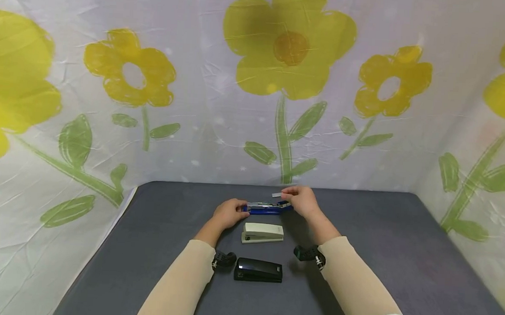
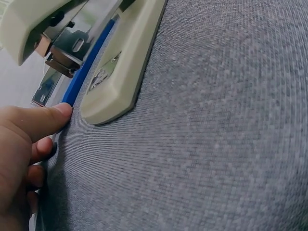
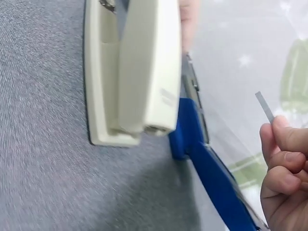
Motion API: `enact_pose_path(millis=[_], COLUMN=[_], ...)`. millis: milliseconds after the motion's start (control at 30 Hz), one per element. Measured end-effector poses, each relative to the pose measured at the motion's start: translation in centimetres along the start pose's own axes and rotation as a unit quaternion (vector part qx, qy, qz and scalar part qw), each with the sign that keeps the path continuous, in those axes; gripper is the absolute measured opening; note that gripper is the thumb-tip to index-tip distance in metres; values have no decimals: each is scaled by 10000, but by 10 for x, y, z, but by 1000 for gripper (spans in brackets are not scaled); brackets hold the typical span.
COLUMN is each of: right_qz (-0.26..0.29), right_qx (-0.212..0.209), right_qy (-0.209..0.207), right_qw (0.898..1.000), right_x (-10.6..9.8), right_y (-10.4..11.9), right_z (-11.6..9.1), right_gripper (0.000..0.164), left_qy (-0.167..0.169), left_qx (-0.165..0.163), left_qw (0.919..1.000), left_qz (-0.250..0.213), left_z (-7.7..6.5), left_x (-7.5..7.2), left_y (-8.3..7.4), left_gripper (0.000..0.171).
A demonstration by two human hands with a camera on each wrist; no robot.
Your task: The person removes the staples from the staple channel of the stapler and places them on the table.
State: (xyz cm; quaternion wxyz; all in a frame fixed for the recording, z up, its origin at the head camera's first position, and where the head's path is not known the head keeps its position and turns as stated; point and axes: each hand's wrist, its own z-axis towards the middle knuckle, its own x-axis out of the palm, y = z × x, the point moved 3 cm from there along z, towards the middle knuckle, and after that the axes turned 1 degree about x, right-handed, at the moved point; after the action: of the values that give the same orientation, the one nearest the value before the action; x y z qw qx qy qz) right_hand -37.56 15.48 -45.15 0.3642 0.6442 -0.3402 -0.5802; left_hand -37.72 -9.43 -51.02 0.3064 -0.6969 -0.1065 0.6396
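Note:
A blue stapler lies at the far side of the table, its top swung back to the right so the metal channel shows. My left hand grips its left end, with the thumb on the blue base in the left wrist view. Above the stapler's right part, my right hand pinches a short grey staple strip between thumb and finger. The strip is apart from the stapler. Nearer than the blue one stands a cream stapler, untouched.
A black stapler lies closest to me, between my forearms. All three staplers form a column on the dark grey table. Behind the table hangs a cloth printed with yellow flowers.

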Motion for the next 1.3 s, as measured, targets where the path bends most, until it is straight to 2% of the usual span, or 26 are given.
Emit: enact_pose_path(millis=[233,600,800,1100,1300], right_qz=[156,-66,-29,-110,-195], right_qx=[118,45,137,182,298], right_qy=[-12,-269,-494,-717,-744], right_qw=[9998,9996,9987,9972,9966], right_x=[-19,-51,-68,-91,-95], right_y=[-1,-7,-23,-46,-65], right_z=[-5,-10,-14,-19,-16], right_gripper=[32,33,32,33,31], left_qy=[-12,-123,-108,-159,-140], left_qx=[-19,-34,-139,-113,-144], left_qw=[10000,9998,9995,9995,9995], left_qz=[-44,-166,-260,-247,-227], left_z=[3,4,5,4,3], left_x=[1,0,0,-4,-5], left_y=[-1,4,8,7,9], left_gripper=[45,45,45,45,45])
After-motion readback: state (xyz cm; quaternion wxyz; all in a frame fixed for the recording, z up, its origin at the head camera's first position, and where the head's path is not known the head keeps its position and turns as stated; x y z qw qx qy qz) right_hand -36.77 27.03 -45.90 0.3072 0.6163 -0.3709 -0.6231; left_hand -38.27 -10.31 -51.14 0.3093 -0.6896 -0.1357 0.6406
